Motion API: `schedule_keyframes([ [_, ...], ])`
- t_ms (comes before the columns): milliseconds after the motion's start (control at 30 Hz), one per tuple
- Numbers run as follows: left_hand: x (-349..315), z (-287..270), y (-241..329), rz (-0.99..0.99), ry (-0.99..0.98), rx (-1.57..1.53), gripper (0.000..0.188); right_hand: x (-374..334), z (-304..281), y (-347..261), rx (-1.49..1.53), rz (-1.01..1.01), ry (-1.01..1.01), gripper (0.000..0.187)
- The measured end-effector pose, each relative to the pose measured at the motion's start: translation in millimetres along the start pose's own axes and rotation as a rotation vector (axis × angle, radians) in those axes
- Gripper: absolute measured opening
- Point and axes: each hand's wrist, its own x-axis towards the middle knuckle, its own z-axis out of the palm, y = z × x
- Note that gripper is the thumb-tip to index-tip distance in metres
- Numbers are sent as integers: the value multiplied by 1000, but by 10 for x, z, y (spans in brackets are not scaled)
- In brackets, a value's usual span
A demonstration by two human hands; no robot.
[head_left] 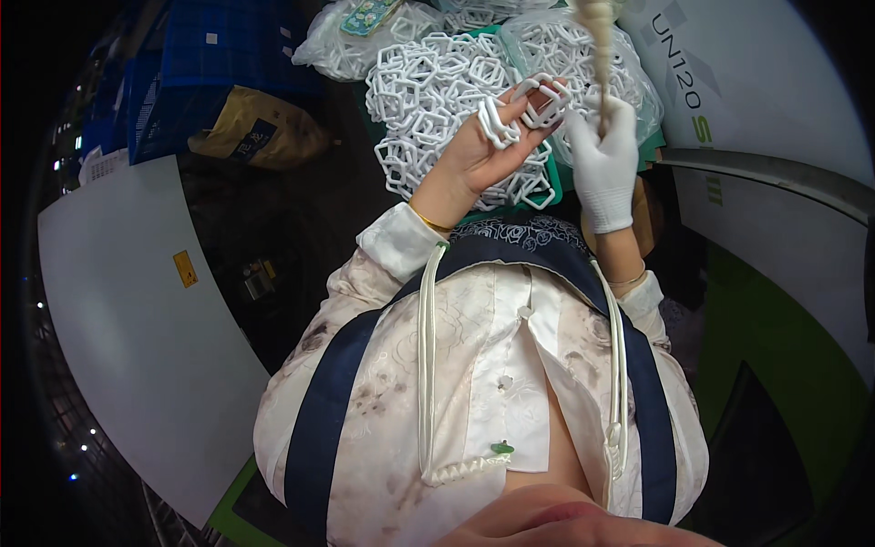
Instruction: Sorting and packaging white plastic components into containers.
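Note:
My left hand [488, 150], bare and palm up, is closed round several white angular plastic rings [500, 128]. One more white ring [544, 102] sits across its fingertips. Right beside them is my right hand [603, 159], in a white knitted glove, with thumb and fingers closed on a blurred beige rod [598, 46]. The rod stands up from the grip, thin at the hand and thicker at the top; its kind does not show. Under my left hand, a heap of similar white rings [428, 100] fills a green crate [553, 182].
Clear plastic bags of white rings [638, 77] lie at the crate's far and right sides. Blue crates [219, 55] and a brown paper sack [260, 128] stand at far left. Pale machine panels flank me, one on the left [137, 319], one on the right [729, 73].

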Motion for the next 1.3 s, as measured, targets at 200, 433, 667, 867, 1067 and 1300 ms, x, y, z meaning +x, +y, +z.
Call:
schedule_keyframes([
  [200,22,-160,8,71,46,80,41,-270,64,-64,-164,-63,-351,29],
  [433,-68,36,38,46,71,187,45,-126,38,43,168,138,-356,18],
  [667,-88,-25,29,-109,-51,56,54,-213,91,-30,202,162,-446,18],
  [867,-44,-266,24,-126,-263,-26,42,-252,86,-139,-79,-3,-433,19],
  [1067,-101,47,30,8,-57,-27,57,-121,44,-108,-52,30,-57,22],
  [1300,-44,-45,137,70,33,154,48,-220,-178,163,-368,-101,-310,20],
])
